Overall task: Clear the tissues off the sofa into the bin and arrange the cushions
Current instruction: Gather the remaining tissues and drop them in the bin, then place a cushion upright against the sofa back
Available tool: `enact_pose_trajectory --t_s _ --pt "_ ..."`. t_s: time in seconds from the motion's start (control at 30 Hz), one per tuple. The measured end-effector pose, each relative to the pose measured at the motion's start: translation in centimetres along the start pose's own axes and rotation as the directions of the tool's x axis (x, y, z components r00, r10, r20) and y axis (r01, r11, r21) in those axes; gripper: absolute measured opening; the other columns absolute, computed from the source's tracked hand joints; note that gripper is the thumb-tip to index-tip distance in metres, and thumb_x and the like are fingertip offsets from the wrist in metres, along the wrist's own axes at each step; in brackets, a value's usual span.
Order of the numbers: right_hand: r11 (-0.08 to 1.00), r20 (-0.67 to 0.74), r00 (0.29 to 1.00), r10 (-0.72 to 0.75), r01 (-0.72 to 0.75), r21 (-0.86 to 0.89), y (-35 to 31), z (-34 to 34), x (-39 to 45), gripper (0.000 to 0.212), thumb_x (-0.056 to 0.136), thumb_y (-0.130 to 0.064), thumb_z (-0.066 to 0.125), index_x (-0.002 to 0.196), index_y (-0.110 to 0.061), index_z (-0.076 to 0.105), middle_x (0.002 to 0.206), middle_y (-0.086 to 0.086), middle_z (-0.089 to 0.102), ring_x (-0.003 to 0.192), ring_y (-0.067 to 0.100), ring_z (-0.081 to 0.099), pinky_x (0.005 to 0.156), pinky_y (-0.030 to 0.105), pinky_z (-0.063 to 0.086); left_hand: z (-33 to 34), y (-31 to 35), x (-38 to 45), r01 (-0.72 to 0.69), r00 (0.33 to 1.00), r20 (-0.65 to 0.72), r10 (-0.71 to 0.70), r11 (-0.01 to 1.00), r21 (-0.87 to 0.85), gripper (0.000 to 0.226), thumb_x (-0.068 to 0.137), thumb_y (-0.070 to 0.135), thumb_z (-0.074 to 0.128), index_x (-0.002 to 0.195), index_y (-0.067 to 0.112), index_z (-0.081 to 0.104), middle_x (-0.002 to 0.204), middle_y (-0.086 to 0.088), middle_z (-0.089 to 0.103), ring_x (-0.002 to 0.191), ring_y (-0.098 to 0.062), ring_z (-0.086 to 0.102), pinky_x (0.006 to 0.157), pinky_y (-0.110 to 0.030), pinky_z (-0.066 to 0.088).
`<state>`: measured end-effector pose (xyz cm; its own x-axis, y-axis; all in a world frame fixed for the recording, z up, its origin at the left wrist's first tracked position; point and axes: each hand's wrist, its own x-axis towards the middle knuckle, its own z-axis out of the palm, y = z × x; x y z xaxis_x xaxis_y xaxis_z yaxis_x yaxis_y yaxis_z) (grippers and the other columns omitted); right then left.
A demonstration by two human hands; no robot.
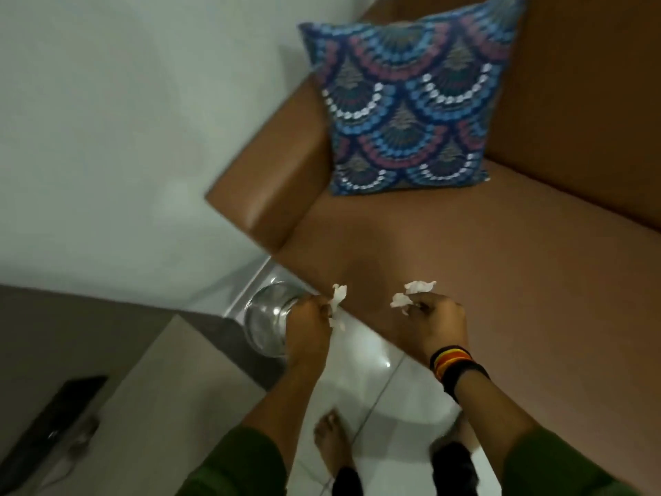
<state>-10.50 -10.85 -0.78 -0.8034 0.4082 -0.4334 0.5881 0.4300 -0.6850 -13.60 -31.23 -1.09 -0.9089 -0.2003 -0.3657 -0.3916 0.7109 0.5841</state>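
Observation:
My left hand (307,325) is closed on a crumpled white tissue (337,303) and hovers over the right rim of a shiny metal bin (266,316) on the floor beside the sofa. My right hand (436,325), with striped bangles at the wrist, grips another white tissue (411,294) above the front edge of the brown sofa seat (465,252). A blue and pink patterned cushion (411,102) leans upright in the sofa's corner against the armrest (264,187).
A pale low table (143,406) with a dark flat device (53,424) on it stands at the lower left, close to the bin. White glossy floor tiles (386,406) and my bare feet are below. A white wall fills the upper left.

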Motion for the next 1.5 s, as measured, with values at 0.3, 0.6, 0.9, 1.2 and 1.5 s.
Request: enact_pose_trajectory --t_s 0.3,0.6,0.9,1.2,1.5 --pt "0.947 0.314 0.94 -0.133 0.214 -0.238 -5.7 21.3 1.3 0.022 0.089 -0.009 0.066 0.108 -0.012 0.075 0.111 0.013 0.074 0.101 0.03 0.07 0.094 0.029 0.051 -3.4 -14.5 8.1 0.243 0.97 -0.009 -0.243 0.97 -0.024 0.017 0.098 0.009 0.065 0.108 -0.001 0.075 0.111 -0.023 0.076 0.106 -0.035 0.073 0.095 -0.043 0.06" --pt "0.921 0.491 0.869 -0.064 0.24 -0.305 -2.8 30.2 3.3 0.053 0.095 -0.014 0.053 0.145 -0.024 0.042 0.141 0.013 0.055 0.126 0.036 0.053 0.107 0.042 0.044 0.0 -20.0 11.9 0.249 0.964 0.072 -0.255 0.965 0.077 0.026 0.105 0.019 0.053 0.117 0.004 0.07 0.119 -0.021 0.074 0.112 -0.036 0.071 0.097 -0.046 0.06" --pt "0.743 0.259 0.877 -0.404 0.48 -0.466 -6.0 19.3 -0.1 0.078 0.089 -0.005 0.056 0.155 -0.018 0.017 0.165 0.008 0.013 0.151 0.028 0.015 0.119 0.046 0.029 -5.3 -12.8 9.7 -0.214 0.97 0.153 0.191 0.965 0.153 0.05 0.108 0.026 0.043 0.157 0.015 0.042 0.16 -0.014 0.047 0.149 -0.031 0.044 0.119 -0.049 0.043" --pt "0.805 -0.083 0.914 -0.397 0.303 -0.51 -9.4 3.1 7.2 0.075 0.097 -0.04 0.043 0.156 -0.014 0.007 0.165 0.015 0.001 0.152 0.033 0.0 0.12 0.059 0.011 -5.8 5.3 12.0 -0.437 0.888 0.169 0.427 0.899 0.027 0.07 0.106 0.039 0.048 0.164 0.013 0.019 0.173 -0.012 0.016 0.161 -0.028 0.016 0.13 -0.046 0.02" --pt "0.973 -0.306 0.947 -0.096 0.155 0.172 -11.5 -8.8 22.0 0.099 0.083 -0.064 0.061 0.154 -0.014 0.016 0.161 0.01 0.022 0.147 0.03 0.023 0.118 0.053 0.028 -0.6 18.7 19.1 -0.402 0.897 0.126 0.424 0.9 -0.169 0.084 0.101 0.053 0.054 0.165 0.019 0.012 0.172 -0.004 0.024 0.158 -0.024 0.024 0.128 -0.05 0.025"
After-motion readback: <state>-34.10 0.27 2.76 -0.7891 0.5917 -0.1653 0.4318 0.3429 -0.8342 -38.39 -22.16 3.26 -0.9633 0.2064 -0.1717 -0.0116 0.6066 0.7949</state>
